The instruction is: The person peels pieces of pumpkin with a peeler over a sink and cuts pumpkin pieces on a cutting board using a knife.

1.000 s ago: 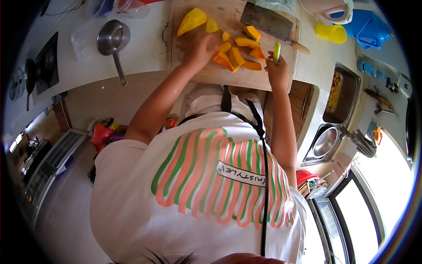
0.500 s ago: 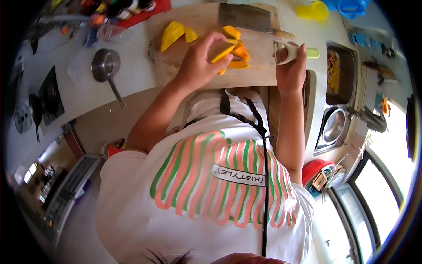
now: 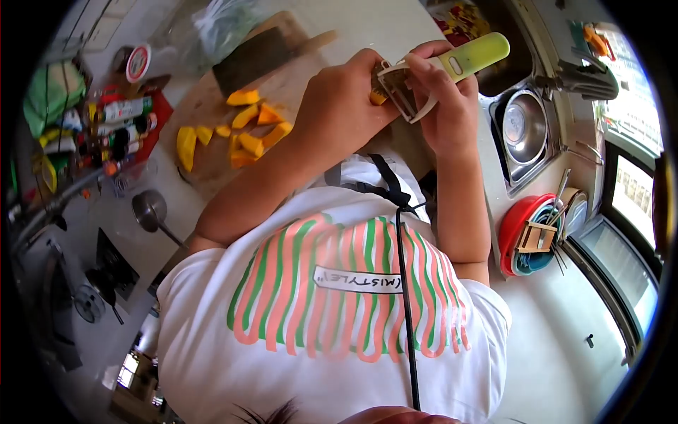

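Note:
My left hand (image 3: 342, 102) is closed around a pumpkin piece (image 3: 378, 93); only a little orange flesh and dark rind show past the fingers. My right hand (image 3: 448, 106) grips a peeler (image 3: 480, 55) with a light green handle. The peeler's pale, U-shaped head lies right against the pumpkin piece, between both hands. Several cut pumpkin chunks (image 3: 246, 116) lie on the wooden cutting board (image 3: 201, 106), left of my left forearm. A broad-bladed cleaver (image 3: 254, 60) rests across the board's far side.
Beyond my right hand is a sink (image 3: 494, 21) with colourful scraps in it. A steel basin (image 3: 524, 131) sits in the nearer sink. Bottles (image 3: 123, 109) crowd a red mat at left, near a small saucepan (image 3: 150, 209). A red tub (image 3: 510, 233) stands at right.
My left hand has carried the pumpkin piece from over the board rightwards to the peeler. Both hands have come together towards the sink side, and the view has turned right.

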Action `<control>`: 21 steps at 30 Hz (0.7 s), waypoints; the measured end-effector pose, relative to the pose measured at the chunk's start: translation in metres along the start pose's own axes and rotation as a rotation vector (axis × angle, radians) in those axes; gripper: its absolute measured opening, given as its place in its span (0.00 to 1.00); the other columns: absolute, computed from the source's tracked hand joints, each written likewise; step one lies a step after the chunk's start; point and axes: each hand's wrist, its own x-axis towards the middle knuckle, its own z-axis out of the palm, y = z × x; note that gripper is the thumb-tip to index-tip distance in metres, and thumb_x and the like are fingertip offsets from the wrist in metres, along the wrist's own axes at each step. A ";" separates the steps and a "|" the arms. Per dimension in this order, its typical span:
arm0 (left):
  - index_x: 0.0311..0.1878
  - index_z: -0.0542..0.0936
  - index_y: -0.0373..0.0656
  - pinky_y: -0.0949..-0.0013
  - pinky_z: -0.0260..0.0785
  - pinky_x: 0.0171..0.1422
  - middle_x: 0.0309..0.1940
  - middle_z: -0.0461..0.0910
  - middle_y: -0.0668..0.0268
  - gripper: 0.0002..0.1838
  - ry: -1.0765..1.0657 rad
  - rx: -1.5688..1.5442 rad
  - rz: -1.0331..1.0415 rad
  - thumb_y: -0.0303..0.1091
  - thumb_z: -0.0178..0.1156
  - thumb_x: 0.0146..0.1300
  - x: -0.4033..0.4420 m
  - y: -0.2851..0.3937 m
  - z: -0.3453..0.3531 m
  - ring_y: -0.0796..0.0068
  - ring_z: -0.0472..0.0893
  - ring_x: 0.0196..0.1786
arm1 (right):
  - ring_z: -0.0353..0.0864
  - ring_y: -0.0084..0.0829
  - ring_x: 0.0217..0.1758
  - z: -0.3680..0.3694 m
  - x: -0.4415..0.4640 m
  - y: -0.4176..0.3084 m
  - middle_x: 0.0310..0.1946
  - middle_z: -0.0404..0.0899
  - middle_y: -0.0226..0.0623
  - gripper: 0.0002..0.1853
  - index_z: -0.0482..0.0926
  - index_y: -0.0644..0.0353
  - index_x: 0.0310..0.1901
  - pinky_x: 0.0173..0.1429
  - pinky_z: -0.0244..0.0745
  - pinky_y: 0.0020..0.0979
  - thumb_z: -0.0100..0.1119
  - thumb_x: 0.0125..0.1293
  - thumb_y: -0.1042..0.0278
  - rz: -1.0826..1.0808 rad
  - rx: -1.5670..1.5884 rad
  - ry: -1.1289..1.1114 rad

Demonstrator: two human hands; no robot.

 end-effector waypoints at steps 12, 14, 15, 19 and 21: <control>0.41 0.75 0.36 0.64 0.74 0.39 0.29 0.82 0.53 0.14 -0.149 -0.039 0.194 0.31 0.66 0.54 0.119 0.091 0.134 0.56 0.84 0.34 | 0.79 0.23 0.37 -0.161 0.039 -0.091 0.35 0.77 0.34 0.08 0.76 0.66 0.41 0.43 0.73 0.25 0.56 0.61 0.74 -0.093 0.187 0.138; 0.41 0.74 0.35 0.65 0.74 0.39 0.30 0.81 0.54 0.15 -0.143 -0.059 0.217 0.30 0.66 0.54 0.129 0.101 0.149 0.58 0.84 0.33 | 0.80 0.26 0.38 -0.179 0.044 -0.100 0.37 0.78 0.37 0.10 0.75 0.67 0.43 0.44 0.76 0.27 0.55 0.61 0.74 -0.136 0.242 0.199; 0.42 0.74 0.36 0.60 0.74 0.35 0.28 0.81 0.52 0.18 -0.119 -0.089 0.253 0.32 0.69 0.50 0.135 0.102 0.160 0.50 0.82 0.32 | 0.82 0.29 0.38 -0.184 0.048 -0.108 0.40 0.79 0.40 0.12 0.75 0.68 0.46 0.44 0.79 0.29 0.54 0.61 0.74 -0.136 0.238 0.195; 0.40 0.73 0.36 0.69 0.73 0.38 0.29 0.80 0.58 0.14 -0.166 -0.097 0.298 0.30 0.67 0.54 0.155 0.118 0.175 0.68 0.82 0.31 | 0.82 0.29 0.38 -0.214 0.054 -0.121 0.42 0.79 0.41 0.12 0.75 0.68 0.47 0.43 0.79 0.28 0.54 0.62 0.75 -0.180 0.212 0.234; 0.40 0.73 0.36 0.71 0.73 0.38 0.28 0.80 0.60 0.14 -0.129 -0.129 0.362 0.30 0.67 0.54 0.162 0.128 0.173 0.73 0.81 0.31 | 0.81 0.26 0.39 -0.252 0.079 -0.099 0.38 0.80 0.38 0.11 0.77 0.66 0.46 0.42 0.77 0.27 0.55 0.63 0.71 -0.275 0.141 0.399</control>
